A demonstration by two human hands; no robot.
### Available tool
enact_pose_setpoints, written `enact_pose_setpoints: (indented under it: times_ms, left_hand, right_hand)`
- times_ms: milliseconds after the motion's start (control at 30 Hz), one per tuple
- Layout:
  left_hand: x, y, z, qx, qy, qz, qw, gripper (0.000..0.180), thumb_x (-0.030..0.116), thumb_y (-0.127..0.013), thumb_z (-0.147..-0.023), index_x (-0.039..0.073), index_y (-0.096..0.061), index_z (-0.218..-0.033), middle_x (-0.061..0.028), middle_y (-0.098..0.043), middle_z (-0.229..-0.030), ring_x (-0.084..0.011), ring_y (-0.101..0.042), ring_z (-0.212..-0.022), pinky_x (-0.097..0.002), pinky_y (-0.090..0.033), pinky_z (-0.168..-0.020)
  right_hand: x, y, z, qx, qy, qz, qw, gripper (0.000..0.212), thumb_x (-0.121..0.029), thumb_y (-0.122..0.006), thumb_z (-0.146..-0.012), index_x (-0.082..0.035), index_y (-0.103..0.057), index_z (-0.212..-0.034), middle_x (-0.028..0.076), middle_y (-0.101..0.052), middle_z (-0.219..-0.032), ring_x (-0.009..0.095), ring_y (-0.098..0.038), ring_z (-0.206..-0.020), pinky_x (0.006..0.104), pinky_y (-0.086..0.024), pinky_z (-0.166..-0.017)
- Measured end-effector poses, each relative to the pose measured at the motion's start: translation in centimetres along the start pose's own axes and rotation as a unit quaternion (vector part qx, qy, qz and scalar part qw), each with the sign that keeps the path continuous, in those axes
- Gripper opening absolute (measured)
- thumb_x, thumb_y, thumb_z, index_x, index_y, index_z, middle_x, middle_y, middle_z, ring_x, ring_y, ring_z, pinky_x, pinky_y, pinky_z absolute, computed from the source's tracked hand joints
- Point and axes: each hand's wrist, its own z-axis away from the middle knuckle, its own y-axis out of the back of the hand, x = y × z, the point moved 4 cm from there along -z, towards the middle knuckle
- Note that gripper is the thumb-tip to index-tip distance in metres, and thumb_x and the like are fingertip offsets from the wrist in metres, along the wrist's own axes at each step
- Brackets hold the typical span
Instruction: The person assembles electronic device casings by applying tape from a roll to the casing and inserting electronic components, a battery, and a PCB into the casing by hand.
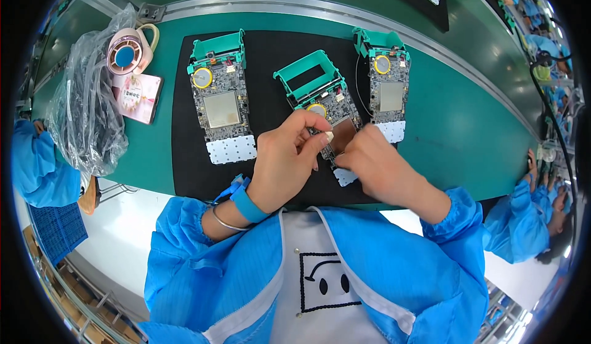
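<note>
Three circuit board assemblies with teal plastic frames lie on a black mat (271, 48). My left hand (286, 159) and my right hand (372, 162) meet over the middle board (320, 95), which sits tilted. Left fingertips pinch a small pale piece (329, 136) just above the board's brown square patch (345, 128). My right hand's fingers press on the lower part of the same board and hide it. The left board (220, 101) and the right board (388, 85) lie untouched, each with a round gold coin cell near its top.
A green conveyor belt (468, 128) runs under the mat. At far left sit a crumpled clear plastic bag (83, 110), a pink round fan (126, 55) and a phone (136, 95). Other people in blue coats sit at left (37, 172) and right (523, 221).
</note>
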Motion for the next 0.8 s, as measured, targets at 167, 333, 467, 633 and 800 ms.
enact_pose_setpoints:
  times_ms: [167, 333, 467, 633, 800]
  left_hand:
    - [-0.1, -0.1, 0.1, 0.015, -0.015, -0.01, 1.0, 0.01, 0.002, -0.064, -0.083, 0.003, -0.058, -0.092, -0.0034, -0.057, -0.058, -0.0068, -0.054, -0.047, -0.0218, -0.04, -0.042]
    - [-0.2, 0.1, 0.1, 0.024, -0.032, -0.026, 0.999, 0.01, 0.002, -0.063, -0.083, 0.003, -0.059, -0.092, -0.0032, -0.056, -0.056, -0.0075, -0.054, -0.045, -0.023, -0.04, -0.042]
    - [-0.2, 0.4, 0.2, -0.031, -0.034, -0.014, 0.999, 0.017, -0.002, -0.056, -0.085, 0.003, -0.058, -0.102, -0.0053, -0.059, -0.065, -0.009, -0.059, -0.057, -0.023, -0.046, -0.05]
    - [0.3, 0.9, 0.5, -0.109, -0.037, 0.003, 0.993, 0.029, -0.004, -0.048, -0.089, 0.0, -0.051, -0.118, -0.0054, -0.06, -0.083, -0.0087, -0.06, -0.075, -0.0214, -0.047, -0.065]
    - [0.0, 0.9, 0.3, -0.122, -0.036, 0.006, 0.992, 0.031, -0.005, -0.048, -0.089, 0.0, -0.049, -0.119, -0.0053, -0.06, -0.084, -0.0095, -0.06, -0.077, -0.0215, -0.047, -0.068]
  right_hand:
    - [-3.3, -1.4, -0.5, -0.03, 0.096, 0.273, 0.957, 0.018, -0.008, -0.06, -0.067, 0.001, -0.059, -0.082, 0.009, -0.051, -0.08, 0.022, -0.051, -0.073, 0.0326, -0.041, -0.065]
    - [-4.7, -2.7, -0.7, -0.046, 0.099, 0.381, 0.918, 0.016, -0.009, -0.06, -0.069, -0.001, -0.058, -0.082, 0.008, -0.052, -0.079, 0.02, -0.053, -0.075, 0.03, -0.042, -0.065]
    - [-0.7, -0.6, 1.6, 0.095, -0.052, 0.046, 0.993, 0.023, 0.0, -0.06, -0.07, -0.001, -0.057, -0.093, 0.01, -0.057, -0.086, 0.027, -0.054, -0.078, 0.0327, -0.044, -0.067]
    - [-0.9, 0.1, 2.5, 0.222, -0.23, -0.045, 0.946, 0.017, 0.0, -0.065, -0.079, -0.001, -0.058, -0.095, 0.011, -0.059, -0.085, 0.024, -0.058, -0.072, 0.0308, -0.047, -0.066]
    - [-0.9, -1.0, 0.3, 0.216, -0.185, 0.017, 0.959, 0.017, -0.004, -0.067, -0.078, -0.003, -0.059, -0.094, 0.01, -0.062, -0.081, 0.023, -0.057, -0.063, 0.0321, -0.043, -0.057]
